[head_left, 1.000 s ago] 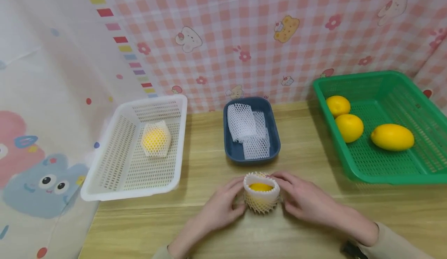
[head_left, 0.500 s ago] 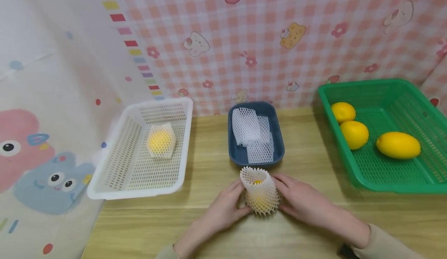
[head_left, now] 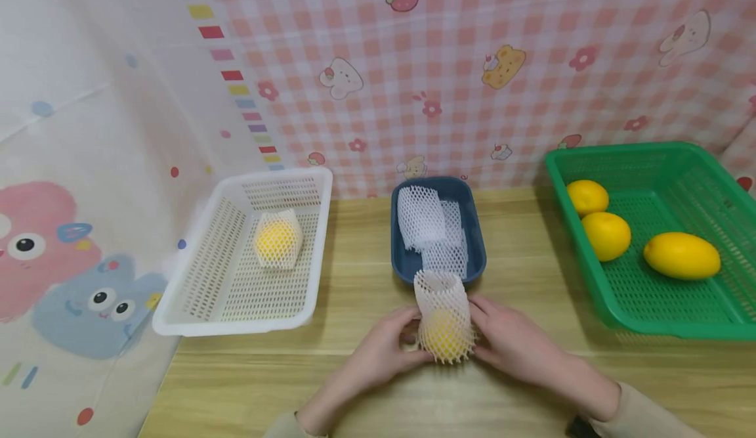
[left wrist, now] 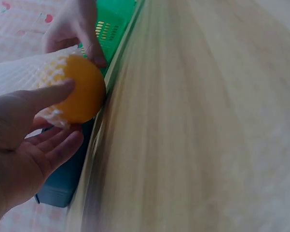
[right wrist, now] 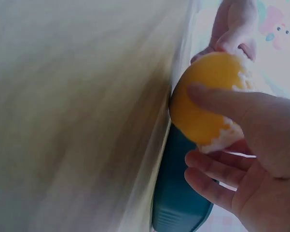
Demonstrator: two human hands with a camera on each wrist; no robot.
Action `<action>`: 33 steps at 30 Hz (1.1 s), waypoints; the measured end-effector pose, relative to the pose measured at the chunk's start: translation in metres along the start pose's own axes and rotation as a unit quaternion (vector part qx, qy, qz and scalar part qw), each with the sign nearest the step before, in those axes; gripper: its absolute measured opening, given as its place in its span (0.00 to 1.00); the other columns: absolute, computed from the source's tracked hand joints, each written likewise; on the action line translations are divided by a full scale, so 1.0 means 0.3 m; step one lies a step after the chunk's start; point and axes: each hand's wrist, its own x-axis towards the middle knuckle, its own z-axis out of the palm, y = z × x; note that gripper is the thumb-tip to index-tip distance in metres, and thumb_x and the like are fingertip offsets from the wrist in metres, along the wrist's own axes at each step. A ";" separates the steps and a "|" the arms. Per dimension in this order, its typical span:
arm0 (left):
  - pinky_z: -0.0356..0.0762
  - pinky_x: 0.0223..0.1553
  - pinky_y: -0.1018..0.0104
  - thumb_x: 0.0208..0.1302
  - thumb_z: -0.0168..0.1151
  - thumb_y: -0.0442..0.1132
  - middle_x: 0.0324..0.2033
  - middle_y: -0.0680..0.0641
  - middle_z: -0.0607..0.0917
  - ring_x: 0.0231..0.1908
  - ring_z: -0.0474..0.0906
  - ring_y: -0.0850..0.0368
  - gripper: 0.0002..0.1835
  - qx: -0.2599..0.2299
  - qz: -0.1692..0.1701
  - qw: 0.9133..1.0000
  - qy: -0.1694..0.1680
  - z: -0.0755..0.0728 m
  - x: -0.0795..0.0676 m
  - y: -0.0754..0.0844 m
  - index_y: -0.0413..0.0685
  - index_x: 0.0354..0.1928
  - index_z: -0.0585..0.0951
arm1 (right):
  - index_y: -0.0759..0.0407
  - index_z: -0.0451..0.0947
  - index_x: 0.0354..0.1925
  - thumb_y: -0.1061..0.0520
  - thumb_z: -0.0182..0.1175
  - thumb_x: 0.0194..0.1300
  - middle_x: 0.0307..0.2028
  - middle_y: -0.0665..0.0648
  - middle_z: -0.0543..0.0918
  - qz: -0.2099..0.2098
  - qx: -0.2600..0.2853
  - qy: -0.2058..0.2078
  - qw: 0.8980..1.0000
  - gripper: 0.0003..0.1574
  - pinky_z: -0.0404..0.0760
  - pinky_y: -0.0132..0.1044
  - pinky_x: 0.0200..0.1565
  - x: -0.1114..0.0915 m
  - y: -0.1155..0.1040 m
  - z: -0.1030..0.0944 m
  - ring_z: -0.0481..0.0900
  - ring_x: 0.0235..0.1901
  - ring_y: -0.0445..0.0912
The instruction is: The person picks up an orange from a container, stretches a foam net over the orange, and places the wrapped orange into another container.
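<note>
A yellow lemon point(head_left: 445, 339) stands on the table inside a white foam net sleeve point(head_left: 440, 287), whose end rises above the fruit toward the blue tray. My left hand point(head_left: 386, 343) holds it from the left, thumb on the near side, fingers behind. From the right, my right hand point(head_left: 510, 339) grips the same lemon in like manner. Both wrist views show the lemon's lower end point(left wrist: 87, 94) bare, with the net covering the rest. In the right wrist view my right thumb lies on the bare peel point(right wrist: 202, 72).
A blue tray point(head_left: 397, 247) with several folded foam nets point(head_left: 420, 215) stands just behind the hands. On the left, a white basket point(head_left: 321, 247) holds one netted lemon point(head_left: 277, 241). To the right, a green basket point(head_left: 581, 267) contains three bare lemons point(head_left: 682, 255).
The net around the lemon has been drawn upward and now stands taller above it, its opening tipped away. Both hands stay at the lemon's sides. The head view has shifted slightly.
</note>
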 end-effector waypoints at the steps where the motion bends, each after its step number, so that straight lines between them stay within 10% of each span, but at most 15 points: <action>1: 0.85 0.58 0.73 0.59 0.78 0.33 0.62 0.40 0.84 0.59 0.85 0.46 0.37 -0.029 -0.007 1.000 -0.006 -0.001 0.001 -0.002 0.43 0.71 0.75 | 0.64 0.77 0.64 0.54 0.81 0.52 0.58 0.61 0.85 0.004 0.010 -0.005 1.000 0.44 0.90 0.50 0.54 -0.001 0.002 -0.004 0.88 0.52 0.54; 9: 0.86 0.59 0.70 0.63 0.72 0.28 0.64 0.29 0.81 0.60 0.84 0.32 0.40 -0.160 -0.022 0.987 -0.013 -0.039 0.004 0.024 0.34 0.76 0.67 | 0.60 0.72 0.72 0.49 0.83 0.51 0.68 0.65 0.81 0.053 0.099 -0.011 0.994 0.55 0.87 0.56 0.59 0.003 0.003 -0.055 0.86 0.60 0.59; 22: 0.83 0.60 0.75 0.75 0.65 0.37 0.74 0.32 0.73 0.71 0.74 0.34 0.33 -0.219 0.023 0.973 0.066 -0.078 0.034 0.103 0.33 0.76 0.67 | 0.53 0.78 0.58 0.45 0.83 0.51 0.48 0.49 0.84 0.092 0.156 0.096 0.979 0.40 0.87 0.33 0.41 0.044 -0.025 -0.105 0.78 0.41 0.37; 33: 0.89 0.58 0.48 0.81 0.57 0.42 0.65 0.27 0.79 0.48 0.85 0.68 0.28 -0.265 0.007 0.958 0.106 -0.083 0.053 0.174 0.35 0.74 0.69 | 0.63 0.77 0.66 0.53 0.85 0.47 0.58 0.61 0.87 0.067 0.165 0.206 0.962 0.50 0.91 0.52 0.51 0.075 -0.045 -0.112 0.88 0.52 0.54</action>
